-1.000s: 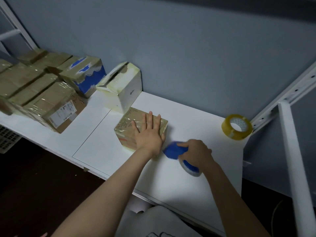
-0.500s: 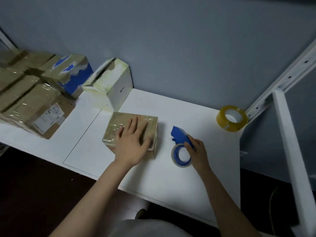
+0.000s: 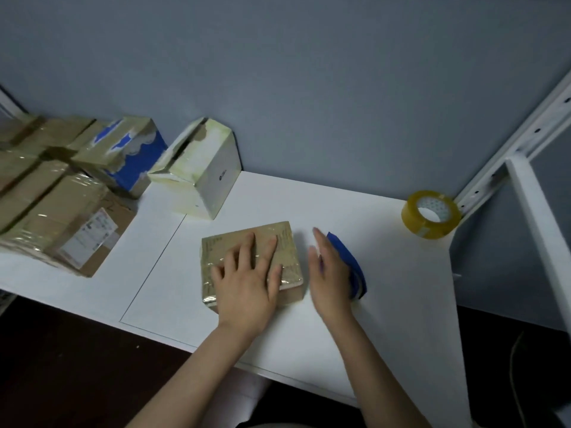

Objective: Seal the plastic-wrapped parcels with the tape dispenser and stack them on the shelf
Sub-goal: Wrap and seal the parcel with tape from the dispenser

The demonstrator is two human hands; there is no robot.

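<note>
Parcel (image 3: 287, 248) lies on the white shelf (image 3: 395, 273) under your left hand (image 3: 247, 285), fingers spread flat, gripping nothing. Your right hand (image 3: 330, 273) stands open and empty between parcel and tape dispenser (image 3: 355, 270), the dispenser just to its right.

- A plain blue-grey wall (image 3: 309, 88) runs behind the shelf's far edge.
- The shelf (image 3: 386, 288) is a flat white board; a thin dark seam (image 3: 153, 268) crosses it from the far edge to the near edge, left of the middle.
- At the far right corner a white slotted rail (image 3: 525, 134) slants upward, and a white post (image 3: 537, 230) stands along the right edge.
- The floor (image 3: 61, 366) below the near edge is dark.
- A thin cable (image 3: 514, 366) hangs below the right edge.
- The light is dim and even.
</note>
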